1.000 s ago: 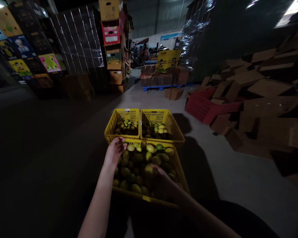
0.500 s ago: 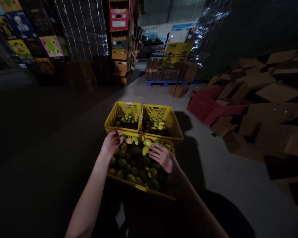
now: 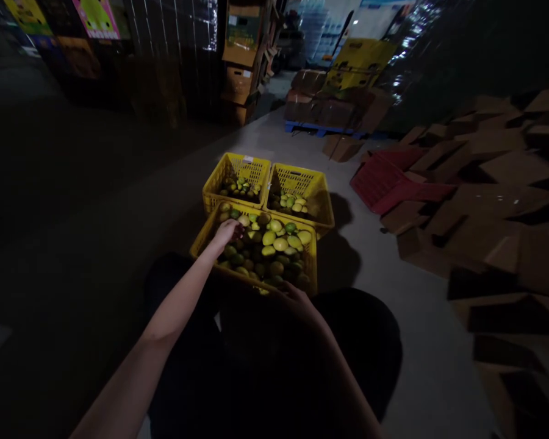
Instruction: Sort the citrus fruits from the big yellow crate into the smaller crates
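Observation:
A yellow plastic crate (image 3: 201,245) heaped with green and yellow fruit (image 3: 274,242) sits on the floor in front of me. My left hand (image 3: 227,232) reaches into its far left corner, fingers curled down on a fruit. My right hand (image 3: 294,297) lies in shadow at the crate's near edge; its fingers are too dark to read. Behind stand two smaller yellow crates, the left one (image 3: 238,171) and the right one (image 3: 321,198), each partly filled with the same fruit.
Flattened cardboard boxes (image 3: 489,183) are piled at the right with a red crate (image 3: 384,180) among them. Stacked cartons (image 3: 238,55) and wrapped pallets rise at the back. More boxes sit on a blue pallet (image 3: 320,129). Grey concrete floor surrounds the crates.
The view has tilted down and pulled back. My right hand has drawn back from the fruit pile to the crate's near edge. My left hand stays at the far left corner.

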Action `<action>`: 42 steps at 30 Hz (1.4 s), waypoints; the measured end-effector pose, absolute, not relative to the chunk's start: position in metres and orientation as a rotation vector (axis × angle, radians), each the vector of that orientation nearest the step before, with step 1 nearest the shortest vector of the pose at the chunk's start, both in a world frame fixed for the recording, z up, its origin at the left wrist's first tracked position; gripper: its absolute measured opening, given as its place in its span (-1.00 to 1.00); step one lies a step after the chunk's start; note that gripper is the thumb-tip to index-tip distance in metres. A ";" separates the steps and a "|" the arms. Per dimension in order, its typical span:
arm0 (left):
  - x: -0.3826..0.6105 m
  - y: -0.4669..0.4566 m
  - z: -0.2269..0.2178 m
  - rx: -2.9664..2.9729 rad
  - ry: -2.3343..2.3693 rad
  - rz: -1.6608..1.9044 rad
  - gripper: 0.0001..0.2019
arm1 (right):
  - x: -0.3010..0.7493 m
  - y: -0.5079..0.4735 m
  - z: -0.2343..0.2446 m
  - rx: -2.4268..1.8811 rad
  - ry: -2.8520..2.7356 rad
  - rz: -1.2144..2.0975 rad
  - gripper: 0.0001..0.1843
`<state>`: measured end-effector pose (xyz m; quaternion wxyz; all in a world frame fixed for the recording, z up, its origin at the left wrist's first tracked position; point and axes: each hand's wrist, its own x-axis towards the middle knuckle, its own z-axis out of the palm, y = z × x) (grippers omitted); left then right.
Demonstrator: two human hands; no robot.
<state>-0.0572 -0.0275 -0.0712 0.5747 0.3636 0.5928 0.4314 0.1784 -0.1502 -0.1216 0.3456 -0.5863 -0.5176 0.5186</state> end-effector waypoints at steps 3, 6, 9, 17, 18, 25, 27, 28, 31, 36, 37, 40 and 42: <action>-0.063 -0.056 -0.101 1.023 1.531 0.807 -0.89 | 0.169 -0.165 -0.123 -1.529 -1.437 1.273 -0.82; -0.074 -0.084 -0.126 1.173 1.632 0.579 -0.76 | 0.157 -0.178 -0.122 -1.516 -1.429 1.274 -0.80; -0.083 -0.098 -0.142 1.323 1.675 0.373 -0.73 | 0.146 -0.191 -0.118 -1.487 -1.501 1.258 -0.79; -0.085 -0.102 -0.148 1.718 1.702 -0.084 -0.67 | 0.154 -0.193 -0.120 -1.314 -1.903 1.093 -0.71; -0.082 -0.102 -0.147 1.757 1.701 -0.146 -0.63 | 0.158 -0.190 -0.123 -1.316 -1.942 1.042 -0.70; -0.047 -0.110 -0.154 1.922 1.716 -0.473 -0.55 | 0.171 -0.181 -0.136 -1.473 -2.057 1.009 -0.66; -0.039 -0.119 -0.159 1.976 1.686 -0.486 -0.58 | 0.172 -0.186 -0.136 -1.493 -2.047 1.048 -0.66; -0.037 -0.125 -0.162 2.009 1.667 -0.479 -0.60 | 0.174 -0.188 -0.136 -1.492 -2.043 1.071 -0.67; -0.038 -0.143 -0.171 2.090 1.634 -0.453 -0.67 | 0.179 -0.190 -0.131 -1.503 -2.037 1.132 -0.69; -0.045 -0.154 -0.185 2.122 1.633 -0.454 -0.64 | 0.194 -0.155 -0.104 -1.558 -2.118 1.084 -0.67; -0.043 -0.153 -0.186 2.118 1.631 -0.448 -0.63 | 0.196 -0.142 -0.095 -1.555 -2.148 1.052 -0.67; -0.034 -0.146 -0.185 2.099 1.603 -0.422 -0.69 | 0.200 -0.094 -0.063 -1.521 -2.201 0.942 -0.65; -0.029 -0.140 -0.181 2.063 1.571 -0.436 -0.74 | 0.200 -0.062 -0.041 -1.532 -2.162 0.889 -0.64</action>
